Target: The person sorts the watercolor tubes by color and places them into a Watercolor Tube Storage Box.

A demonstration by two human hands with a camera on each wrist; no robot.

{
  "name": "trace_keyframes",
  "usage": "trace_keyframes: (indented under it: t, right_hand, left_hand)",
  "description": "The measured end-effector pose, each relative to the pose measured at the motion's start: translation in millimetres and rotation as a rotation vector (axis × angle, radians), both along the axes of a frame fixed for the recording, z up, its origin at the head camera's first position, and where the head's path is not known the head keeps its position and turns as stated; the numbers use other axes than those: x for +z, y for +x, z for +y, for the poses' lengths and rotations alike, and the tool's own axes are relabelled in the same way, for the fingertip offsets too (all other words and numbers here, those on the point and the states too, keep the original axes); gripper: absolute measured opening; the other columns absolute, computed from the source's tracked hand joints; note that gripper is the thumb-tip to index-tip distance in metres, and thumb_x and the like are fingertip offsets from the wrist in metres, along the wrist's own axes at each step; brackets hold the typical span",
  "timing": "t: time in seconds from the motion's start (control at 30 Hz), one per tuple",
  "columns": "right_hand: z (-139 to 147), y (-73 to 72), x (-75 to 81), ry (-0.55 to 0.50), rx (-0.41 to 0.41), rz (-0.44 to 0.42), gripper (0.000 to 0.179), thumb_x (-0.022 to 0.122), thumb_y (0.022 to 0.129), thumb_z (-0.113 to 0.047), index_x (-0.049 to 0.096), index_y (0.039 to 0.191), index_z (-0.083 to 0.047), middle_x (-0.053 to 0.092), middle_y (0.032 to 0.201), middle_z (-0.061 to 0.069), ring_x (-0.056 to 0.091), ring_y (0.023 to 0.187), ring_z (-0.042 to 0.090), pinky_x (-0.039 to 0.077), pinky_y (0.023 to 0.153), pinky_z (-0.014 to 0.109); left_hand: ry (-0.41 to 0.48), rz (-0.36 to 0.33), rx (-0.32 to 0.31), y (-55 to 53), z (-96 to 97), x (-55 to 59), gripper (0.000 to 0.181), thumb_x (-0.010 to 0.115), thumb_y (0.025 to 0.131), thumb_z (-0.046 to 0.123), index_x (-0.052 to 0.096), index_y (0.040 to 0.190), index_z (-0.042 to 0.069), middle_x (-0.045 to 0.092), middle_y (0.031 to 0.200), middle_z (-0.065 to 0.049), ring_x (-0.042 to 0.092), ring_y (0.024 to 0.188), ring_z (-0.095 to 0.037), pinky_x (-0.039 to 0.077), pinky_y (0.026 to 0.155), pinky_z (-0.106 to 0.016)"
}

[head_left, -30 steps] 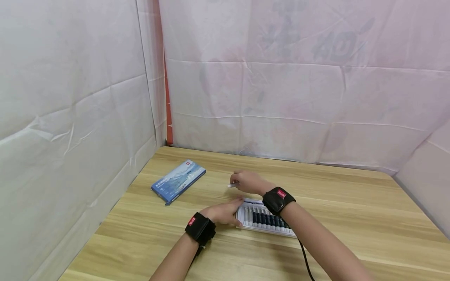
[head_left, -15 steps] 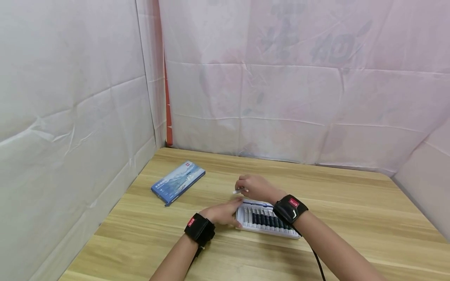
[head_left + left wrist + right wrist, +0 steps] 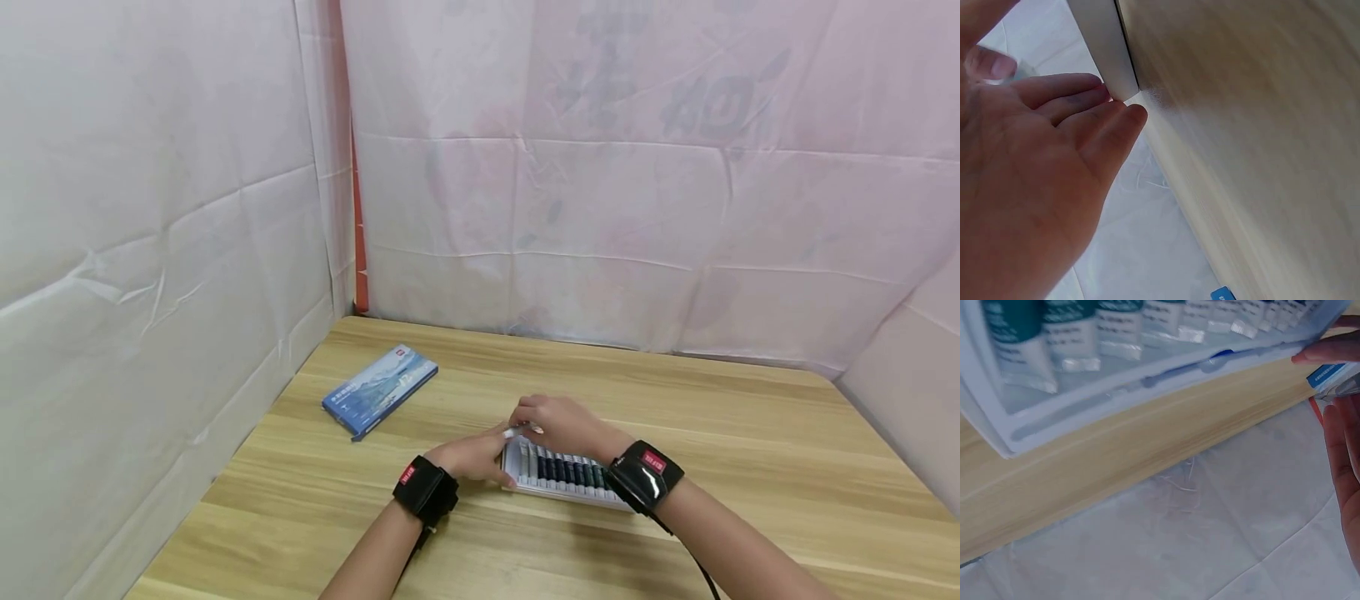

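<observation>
A white tray holding a row of paint tubes lies on the table in front of me. My left hand rests against its left end, thumb at the near corner and fingers at the far one; in the left wrist view the fingers look fairly straight. Between thumb and fingers, my right hand pinches a small white paint tube over the tray's far left corner. The right wrist view shows teal-banded tubes and a slender, partly blue thing in the tray's long groove.
A flat blue box with a mountain picture lies at the back left of the wooden table. White sheets hang behind and at the sides. A black cable trails from the right wrist strap.
My right hand has come toward me and slightly right with the paint tube, from behind the tray to its far left corner. The left hand has stayed at the tray's end.
</observation>
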State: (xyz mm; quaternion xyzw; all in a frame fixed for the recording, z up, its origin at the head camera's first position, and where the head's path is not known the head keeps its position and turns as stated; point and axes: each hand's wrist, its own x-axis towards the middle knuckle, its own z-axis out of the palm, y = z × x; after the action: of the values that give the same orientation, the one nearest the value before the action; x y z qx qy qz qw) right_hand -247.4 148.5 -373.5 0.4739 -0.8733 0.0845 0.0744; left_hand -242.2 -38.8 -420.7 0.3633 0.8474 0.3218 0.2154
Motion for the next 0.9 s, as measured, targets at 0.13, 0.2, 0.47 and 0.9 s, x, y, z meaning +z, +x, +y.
trace_keyframes:
  t: [0.13, 0.2, 0.47, 0.9]
  right_hand:
    - [6, 4.8, -5.6, 0.000, -0.016, -0.015, 0.019, 0.068, 0.080, -0.007, 0.067, 0.100, -0.009, 0.059, 0.090, -0.002, 0.057, 0.079, 0.010, 0.050, 0.067, 0.023]
    - [8, 6.5, -8.3, -0.003, -0.015, -0.021, 0.020, 0.069, 0.080, -0.006, 0.067, 0.099, -0.009, 0.058, 0.089, -0.001, 0.058, 0.079, 0.010, 0.050, 0.066, 0.023]
    - [8, 10.3, -15.9, -0.004, -0.018, -0.051, 0.019, 0.068, 0.081, -0.007, 0.068, 0.099, -0.010, 0.058, 0.092, -0.003, 0.058, 0.083, 0.009, 0.050, 0.069, 0.023]
    - [5, 13.3, -23.4, 0.008, 0.059, 0.030, 0.019, 0.072, 0.077, -0.004, 0.068, 0.095, -0.010, 0.060, 0.095, 0.000, 0.059, 0.088, 0.012, 0.050, 0.072, 0.022]
  left_hand:
    - [0.003, -0.025, 0.025, -0.8, -0.2, -1.4, 0.093, 0.073, 0.079, 0.022, 0.012, 0.149, 0.013, 0.011, 0.152, -0.005, 0.013, 0.135, -0.014, 0.023, 0.106, -0.032]
    - [-0.005, -0.021, 0.030, -1.3, -0.2, -2.9, 0.092, 0.074, 0.079, 0.023, 0.014, 0.148, 0.014, 0.013, 0.151, -0.005, 0.014, 0.135, -0.015, 0.023, 0.106, -0.034]
    - [-0.042, -0.030, 0.058, 0.8, 0.6, -3.1, 0.092, 0.073, 0.078, 0.026, 0.016, 0.147, 0.008, 0.013, 0.151, -0.009, 0.012, 0.136, -0.017, 0.019, 0.107, -0.031]
    - [-0.035, -0.037, 0.078, 0.9, -0.2, -2.7, 0.095, 0.074, 0.077, 0.027, 0.014, 0.146, 0.002, 0.009, 0.152, -0.010, 0.007, 0.137, -0.019, 0.016, 0.108, -0.033]
